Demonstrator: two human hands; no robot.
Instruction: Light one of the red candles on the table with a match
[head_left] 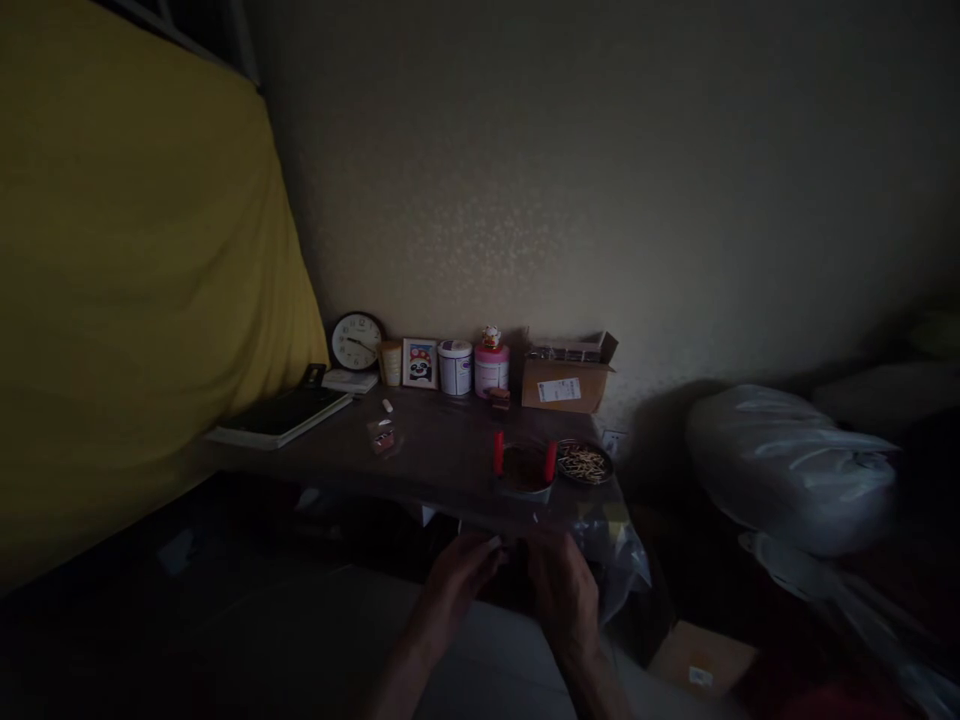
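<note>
Red tubes (498, 453) stand at a dish (526, 489) on the desk (427, 440), just beyond the curled fingers (480, 553) of the left hand (454, 578) and right hand (564, 588); whether they pinch anything, darkness hides.

Dim throughout, with a faint mottled sheen on the grey wall (487, 230) above the back edge of the table (442, 440). Hung with yellow cloth (150, 250) beside the left end; fitted with a socket (613, 438) near the back right corner. Very dark below the front edge.
</note>
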